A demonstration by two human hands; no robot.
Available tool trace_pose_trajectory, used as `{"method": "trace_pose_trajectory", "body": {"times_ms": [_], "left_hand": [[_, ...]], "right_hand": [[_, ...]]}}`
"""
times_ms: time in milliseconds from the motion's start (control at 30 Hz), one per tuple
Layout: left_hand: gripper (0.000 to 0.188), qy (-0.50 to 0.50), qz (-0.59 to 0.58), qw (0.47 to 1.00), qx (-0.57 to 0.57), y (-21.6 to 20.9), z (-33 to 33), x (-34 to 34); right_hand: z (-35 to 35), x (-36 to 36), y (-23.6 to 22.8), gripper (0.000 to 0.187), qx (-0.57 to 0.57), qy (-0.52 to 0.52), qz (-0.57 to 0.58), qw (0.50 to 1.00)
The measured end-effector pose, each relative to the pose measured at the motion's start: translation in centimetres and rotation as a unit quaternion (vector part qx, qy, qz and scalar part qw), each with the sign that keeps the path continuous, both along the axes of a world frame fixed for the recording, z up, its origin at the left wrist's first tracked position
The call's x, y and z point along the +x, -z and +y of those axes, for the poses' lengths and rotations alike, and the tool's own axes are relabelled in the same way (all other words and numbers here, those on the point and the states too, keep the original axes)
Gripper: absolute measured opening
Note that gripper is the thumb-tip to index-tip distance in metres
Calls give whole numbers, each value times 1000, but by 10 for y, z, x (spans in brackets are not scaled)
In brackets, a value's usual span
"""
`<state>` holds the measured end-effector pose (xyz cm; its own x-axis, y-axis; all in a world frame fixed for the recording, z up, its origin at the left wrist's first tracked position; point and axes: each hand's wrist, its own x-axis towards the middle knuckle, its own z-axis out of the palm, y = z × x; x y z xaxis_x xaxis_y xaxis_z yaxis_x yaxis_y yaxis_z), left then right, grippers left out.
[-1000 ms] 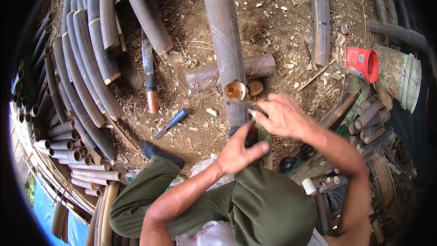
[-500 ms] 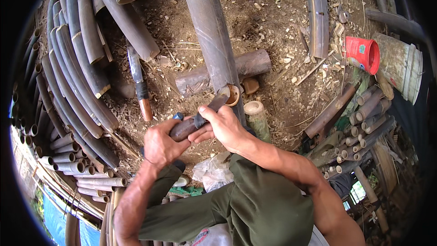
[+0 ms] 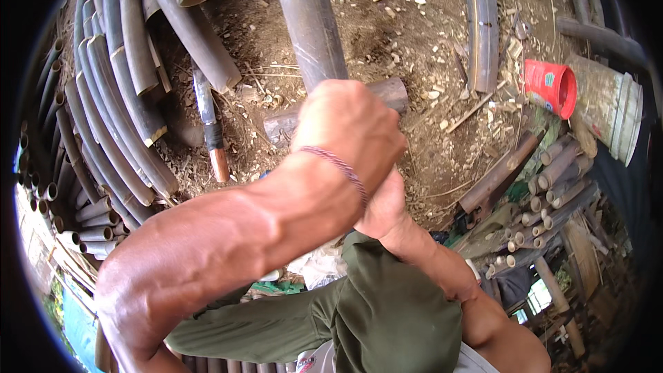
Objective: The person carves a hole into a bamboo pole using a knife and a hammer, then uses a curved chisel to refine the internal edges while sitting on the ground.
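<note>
My right hand [image 3: 387, 207] is sitting closer to my body, overlapped by my left hand [image 3: 349, 124], which is forming a fist; what either is gripping, I cannot tell. Beyond the left, the nearer hand, a thick bamboo tube [image 3: 309, 24] is running lengthwise away, slanting slightly leftward.

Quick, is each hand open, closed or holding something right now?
Left bare hand, with a reddish braided cord bracelet: curled closed; anything held is hidden.
Right bare hand, partly hidden behind the left: cannot tell.
</note>
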<state>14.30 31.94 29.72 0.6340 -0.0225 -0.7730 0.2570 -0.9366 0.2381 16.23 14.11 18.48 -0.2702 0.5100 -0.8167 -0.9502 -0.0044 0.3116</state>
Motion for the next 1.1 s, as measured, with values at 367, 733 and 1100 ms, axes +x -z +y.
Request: {"method": "trace_pose_trajectory", "body": {"times_ms": [367,733,1100], "left_hand": [[31,-345,17,904,-253,95,-9,-170],[38,-795,-106,479,-357,129,-246,-139],[19,-251,-83,964,-2,67,-96,-170]], "right_hand": [[-15,-18,10,39,67,-249,-24,966],[-22,3,5,23,-17,-572,-434,695],[-45,-25,31,28,125,-233,-64,962]]}}
